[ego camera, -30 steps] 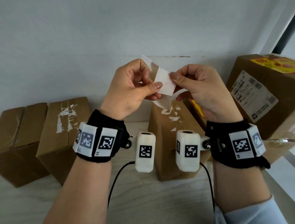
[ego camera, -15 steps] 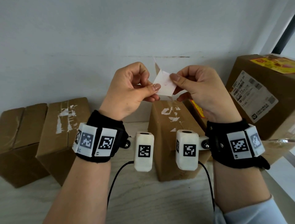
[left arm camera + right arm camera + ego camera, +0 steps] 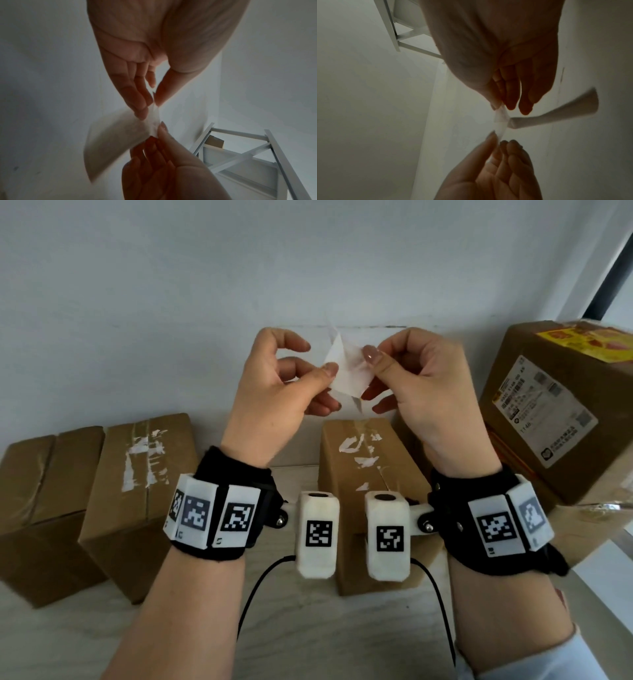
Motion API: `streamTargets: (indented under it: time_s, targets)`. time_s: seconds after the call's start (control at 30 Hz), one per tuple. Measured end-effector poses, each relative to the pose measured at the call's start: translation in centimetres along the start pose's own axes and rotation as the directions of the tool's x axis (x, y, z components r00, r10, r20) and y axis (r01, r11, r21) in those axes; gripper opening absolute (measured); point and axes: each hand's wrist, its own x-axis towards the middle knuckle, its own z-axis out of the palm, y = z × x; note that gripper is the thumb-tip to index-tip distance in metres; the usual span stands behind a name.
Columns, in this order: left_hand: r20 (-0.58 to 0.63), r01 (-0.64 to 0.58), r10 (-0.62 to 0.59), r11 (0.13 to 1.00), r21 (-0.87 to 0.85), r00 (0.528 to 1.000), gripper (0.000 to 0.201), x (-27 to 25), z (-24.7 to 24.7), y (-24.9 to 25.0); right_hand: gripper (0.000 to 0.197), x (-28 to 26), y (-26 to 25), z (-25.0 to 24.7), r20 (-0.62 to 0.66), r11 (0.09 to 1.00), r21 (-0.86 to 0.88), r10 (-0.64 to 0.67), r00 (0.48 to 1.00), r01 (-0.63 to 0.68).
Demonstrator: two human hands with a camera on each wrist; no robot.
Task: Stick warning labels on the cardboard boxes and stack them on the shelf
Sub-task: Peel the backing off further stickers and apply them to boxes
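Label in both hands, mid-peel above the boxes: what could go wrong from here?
1. The label is pinched only at its edges by the left hand and right hand; its loose flap could fold over and stick to itself or the fingers.
2. The box below carries torn white residue on top, so a new label might bond poorly there.

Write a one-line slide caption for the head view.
Left hand and right hand pinch a white label above the taped cardboard boxes on the shelf.
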Motion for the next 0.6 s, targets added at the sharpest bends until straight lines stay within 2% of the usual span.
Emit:
streamTargets:
  time_s: [0.1,0.17,0.2,0.33,0.47,0.6]
  targets:
    - [0.056,0.102,-0.101,0.995,-0.005,0.993,0.026,-0.34,0.63,0.28,0.022,-0.24,-0.34,0.09,-0.014,0.997,0.080,-0.014,1.000,0.015]
    - [0.129,0.120,-0.124,0.992,0.035,0.984,0.014,-0.47,1.05,0.11,0.022,-0.29,-0.49,0.18,-0.010,0.990,0.142,0.002,1.000,0.000]
    - [0.149,0.112,-0.118,0.993,0.047,0.982,0.010,-0.52,1.15,0.02,0.021,-0.28,-0.56,0.20,-0.003,0.985,0.169,0.014,1.000,-0.013]
    - [0.160,0.066,-0.079,0.994,0.082,0.984,0.018,-0.30,0.95,-0.26,0.019,-0.36,-0.74,-0.05,0.096,0.958,0.263,0.088,0.991,-0.111]
    - [0.138,0.012,-0.022,0.997,0.071,0.990,0.017,-0.13,0.50,-0.08,0.033,-0.54,-0.82,-0.04,0.245,0.949,0.264,0.105,0.964,-0.171]
    - [0.163,-0.042,0.032,0.997,0.062,0.986,0.018,-0.31,0.32,0.36,0.048,-0.51,-0.57,0.06,0.283,0.971,0.198,0.074,0.956,-0.134]
